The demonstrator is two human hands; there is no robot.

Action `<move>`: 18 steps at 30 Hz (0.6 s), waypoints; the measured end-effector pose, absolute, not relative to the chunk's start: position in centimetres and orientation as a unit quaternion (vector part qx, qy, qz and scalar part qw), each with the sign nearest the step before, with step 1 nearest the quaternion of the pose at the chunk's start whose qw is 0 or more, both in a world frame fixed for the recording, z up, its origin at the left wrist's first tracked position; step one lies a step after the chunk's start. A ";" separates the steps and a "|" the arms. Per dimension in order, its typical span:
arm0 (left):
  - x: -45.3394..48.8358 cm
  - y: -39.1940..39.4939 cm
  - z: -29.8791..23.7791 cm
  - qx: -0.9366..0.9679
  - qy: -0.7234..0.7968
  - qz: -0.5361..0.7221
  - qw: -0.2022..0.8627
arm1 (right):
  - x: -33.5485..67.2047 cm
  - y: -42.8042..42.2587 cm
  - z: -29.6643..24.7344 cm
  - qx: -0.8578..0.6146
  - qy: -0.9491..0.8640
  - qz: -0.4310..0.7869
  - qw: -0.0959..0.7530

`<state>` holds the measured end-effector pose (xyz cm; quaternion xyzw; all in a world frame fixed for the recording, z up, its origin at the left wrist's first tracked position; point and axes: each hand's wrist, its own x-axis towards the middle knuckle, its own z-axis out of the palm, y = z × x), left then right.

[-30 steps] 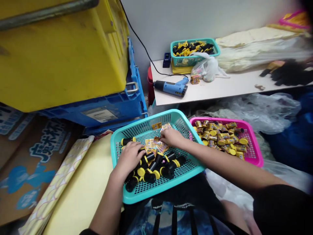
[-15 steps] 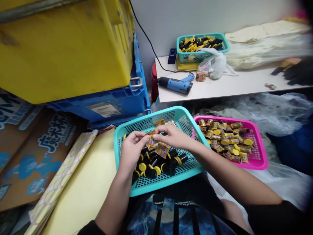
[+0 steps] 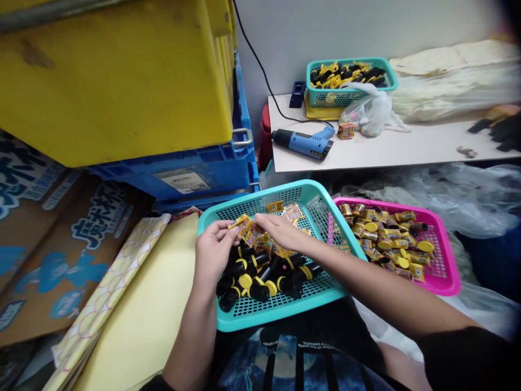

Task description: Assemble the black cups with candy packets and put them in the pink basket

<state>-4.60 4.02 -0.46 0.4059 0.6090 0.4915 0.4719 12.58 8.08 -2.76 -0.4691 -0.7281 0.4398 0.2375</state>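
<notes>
My left hand [image 3: 214,247] pinches a small orange-yellow printed plastic sleeve [image 3: 246,228] between thumb and fingertips, above the left part of a turquoise basket [image 3: 285,320]. Close beside the sleeve's right edge is my right hand [image 3: 280,231], fingers stretched out; its thumb and palm side are hidden. Below both hands, black tubes with yellow caps [image 3: 260,277] lie heaped in the basket. Loose printed sleeves [image 3: 291,212] are strewn behind and under my right hand. The basket appears to rest on my lap.
To the right, a pink basket [image 3: 448,271] holds tubes wrapped in printed sleeves. A blue heat gun [image 3: 303,143], a knotted white bag [image 3: 372,111] and another turquoise basket [image 3: 352,98] sit on the white table [image 3: 386,155]. Yellow [image 3: 122,81] and blue crates [image 3: 203,174] are stacked at left.
The sleeve, held between both hands before, is now in my left hand with its printed face spread. My right fingers have come off it and straightened. The view has shifted slightly left.
</notes>
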 end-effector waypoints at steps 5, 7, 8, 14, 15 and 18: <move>-4.9 4.2 -1.2 0.413 0.595 0.525 0.447 | 11.9 8.0 -4.6 -0.493 -0.743 0.429 0.146; -5.0 4.3 -1.3 0.394 0.585 0.534 0.465 | 11.9 8.0 -4.5 -0.526 -0.730 0.382 0.212; -5.0 4.3 -1.3 0.387 0.581 0.533 0.479 | 12.1 7.9 -4.1 -0.540 -0.720 0.347 0.263; -4.9 4.2 -0.8 0.394 0.596 0.535 0.452 | 12.0 8.0 -1.6 -0.465 -0.696 0.445 0.319; -4.9 4.3 -0.8 0.390 0.601 0.543 0.437 | 11.6 8.0 -1.9 -0.467 -0.708 0.452 0.277; -5.2 4.3 -1.1 0.382 0.602 0.567 0.413 | 10.1 7.7 -3.9 -0.445 -0.788 0.399 0.149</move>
